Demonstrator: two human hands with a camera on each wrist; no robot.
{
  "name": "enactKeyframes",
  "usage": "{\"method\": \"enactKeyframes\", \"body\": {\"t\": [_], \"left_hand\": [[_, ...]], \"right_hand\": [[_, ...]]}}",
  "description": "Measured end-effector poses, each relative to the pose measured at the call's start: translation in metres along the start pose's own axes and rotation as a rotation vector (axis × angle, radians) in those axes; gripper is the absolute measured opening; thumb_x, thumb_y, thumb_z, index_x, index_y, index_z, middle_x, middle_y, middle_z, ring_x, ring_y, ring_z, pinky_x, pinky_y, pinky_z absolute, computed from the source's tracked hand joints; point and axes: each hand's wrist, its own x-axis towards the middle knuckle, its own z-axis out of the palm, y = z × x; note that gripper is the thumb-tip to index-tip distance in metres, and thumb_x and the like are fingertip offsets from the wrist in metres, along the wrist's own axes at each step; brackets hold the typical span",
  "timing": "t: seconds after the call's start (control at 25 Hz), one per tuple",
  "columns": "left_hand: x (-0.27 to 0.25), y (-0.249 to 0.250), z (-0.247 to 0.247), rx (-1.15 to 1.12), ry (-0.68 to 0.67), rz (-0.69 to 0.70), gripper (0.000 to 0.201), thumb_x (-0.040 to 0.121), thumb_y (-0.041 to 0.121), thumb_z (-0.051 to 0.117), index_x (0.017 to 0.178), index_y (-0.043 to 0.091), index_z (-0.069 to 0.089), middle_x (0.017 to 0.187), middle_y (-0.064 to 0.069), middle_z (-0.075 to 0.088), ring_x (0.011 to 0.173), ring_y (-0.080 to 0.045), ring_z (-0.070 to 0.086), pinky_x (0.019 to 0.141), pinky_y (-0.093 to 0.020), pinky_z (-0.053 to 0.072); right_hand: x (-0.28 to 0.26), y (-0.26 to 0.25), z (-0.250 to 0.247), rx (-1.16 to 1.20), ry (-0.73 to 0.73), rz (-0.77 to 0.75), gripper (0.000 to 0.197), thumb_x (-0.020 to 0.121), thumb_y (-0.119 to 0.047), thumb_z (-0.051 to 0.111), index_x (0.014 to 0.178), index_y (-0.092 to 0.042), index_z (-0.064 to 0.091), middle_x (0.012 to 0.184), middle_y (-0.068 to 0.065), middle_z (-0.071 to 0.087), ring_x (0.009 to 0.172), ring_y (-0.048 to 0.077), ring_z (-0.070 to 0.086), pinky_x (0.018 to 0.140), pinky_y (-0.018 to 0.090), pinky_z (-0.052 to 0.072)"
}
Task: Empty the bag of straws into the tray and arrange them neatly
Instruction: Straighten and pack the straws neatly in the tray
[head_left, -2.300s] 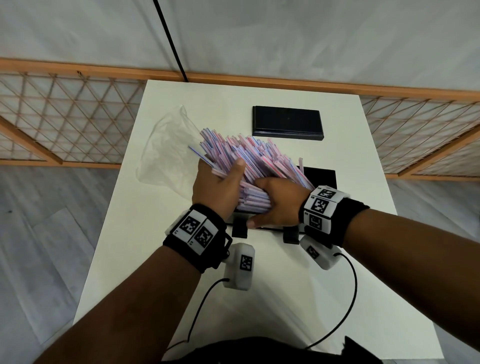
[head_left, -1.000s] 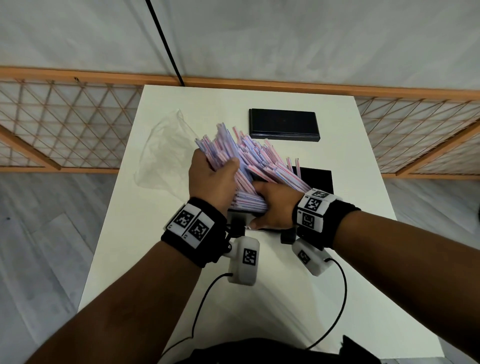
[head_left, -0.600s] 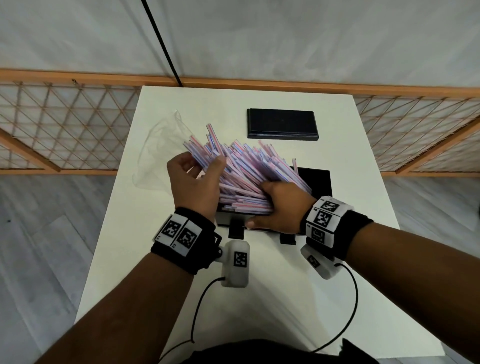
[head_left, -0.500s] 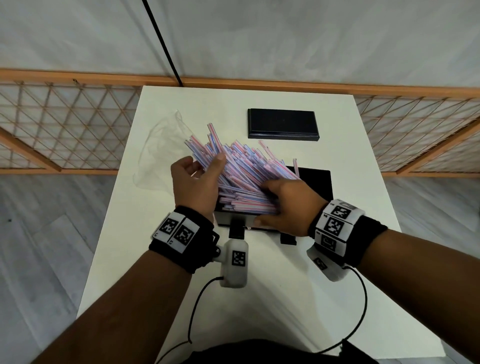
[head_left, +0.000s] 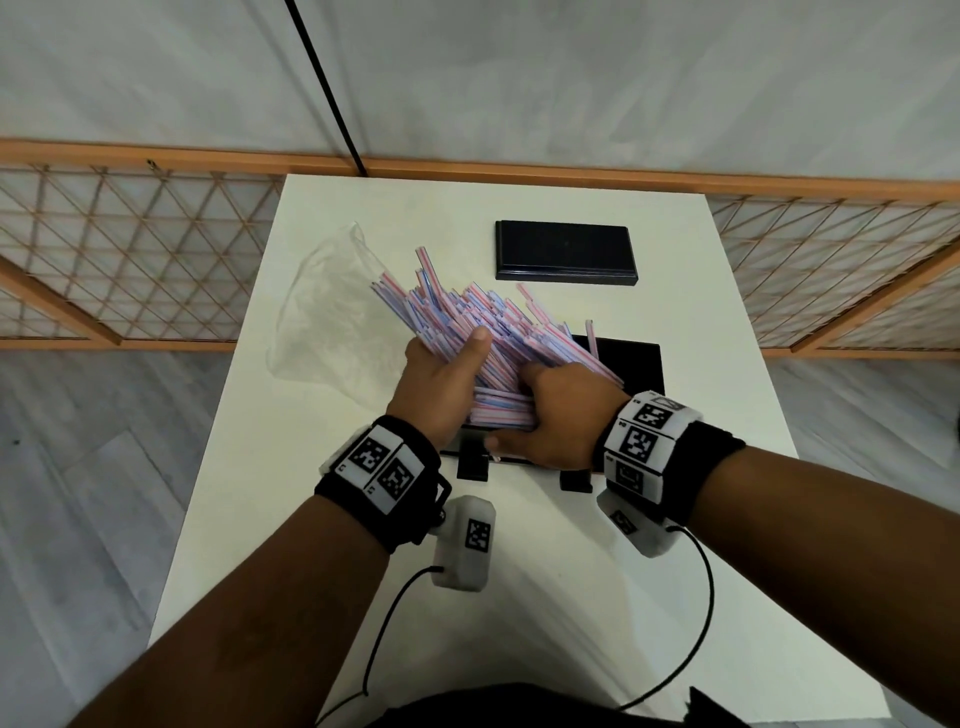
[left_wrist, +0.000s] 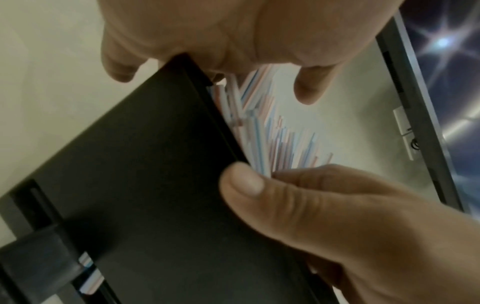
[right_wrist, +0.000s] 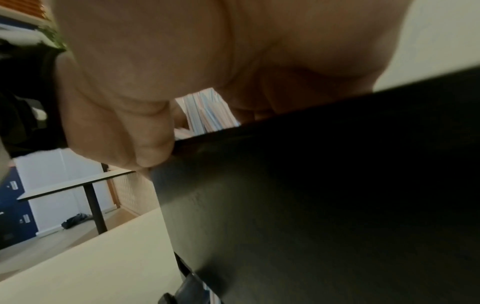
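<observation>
Black tray, mid-table: heaped striped straws, fanning toward far-left corner. Left hand, right hand: fingers curled around bundle. Empty clear bag, left edge.

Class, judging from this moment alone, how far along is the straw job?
Done: the bag lies empty on the table. In hand: the left hand and right hand grip the straws over the tray. Left: the straws fan out unevenly and need squaring up.
</observation>
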Motion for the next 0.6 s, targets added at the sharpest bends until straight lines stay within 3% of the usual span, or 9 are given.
{"method": "enactKeyframes", "body": {"t": [0.16, 0.28, 0.36, 0.48, 0.6], "left_hand": [[0.009, -0.003, 0.002, 0.038, -0.061, -0.04, 0.104, 0.058, 0.087, 0.062, 0.136, 0.018, 0.054, 0.127, -0.006, 0.068, 0.117, -0.029, 0.066, 0.105, -0.053, 0.05], [0.014, -0.009, 0.002, 0.02, -0.09, -0.065, 0.113, 0.046, 0.097, 0.066, 0.132, 0.023, 0.062, 0.123, 0.001, 0.073, 0.114, -0.024, 0.07, 0.105, -0.05, 0.051], [0.009, -0.002, 0.002, 0.009, -0.022, -0.038, 0.098, 0.051, 0.089, 0.071, 0.124, 0.024, 0.068, 0.117, 0.004, 0.076, 0.109, -0.022, 0.072, 0.103, -0.049, 0.053], [0.003, 0.009, -0.002, -0.007, 0.126, 0.054, 0.067, 0.056, 0.07, 0.077, 0.107, 0.026, 0.076, 0.105, 0.005, 0.079, 0.101, -0.021, 0.075, 0.097, -0.048, 0.057], [-0.001, 0.016, -0.001, -0.086, 0.106, 0.069, 0.042, 0.057, 0.06, 0.081, 0.087, 0.03, 0.081, 0.094, 0.004, 0.081, 0.092, -0.021, 0.078, 0.094, -0.05, 0.059]], "right_hand": [[0.011, -0.002, 0.001, 0.077, -0.094, -0.006, 0.053, 0.074, -0.076, 0.062, 0.086, -0.024, 0.059, 0.089, 0.001, 0.065, 0.088, 0.024, 0.062, 0.075, 0.03, 0.048], [0.015, -0.003, -0.002, 0.193, -0.155, -0.027, 0.045, 0.076, -0.065, 0.071, 0.094, -0.026, 0.057, 0.095, -0.003, 0.063, 0.091, 0.021, 0.06, 0.078, 0.029, 0.045], [0.019, -0.002, -0.004, 0.221, -0.213, -0.014, 0.052, 0.077, -0.058, 0.074, 0.112, -0.025, 0.056, 0.113, -0.004, 0.062, 0.104, 0.021, 0.059, 0.084, 0.026, 0.041], [0.023, -0.004, -0.008, 0.224, -0.258, -0.016, 0.085, 0.075, -0.043, 0.082, 0.146, -0.019, 0.041, 0.146, -0.001, 0.05, 0.13, 0.018, 0.05, 0.105, 0.026, 0.038], [0.025, -0.006, -0.009, 0.263, -0.232, -0.033, 0.088, 0.071, -0.04, 0.086, 0.144, -0.017, 0.043, 0.14, 0.001, 0.055, 0.127, 0.021, 0.054, 0.108, 0.032, 0.041]]}}
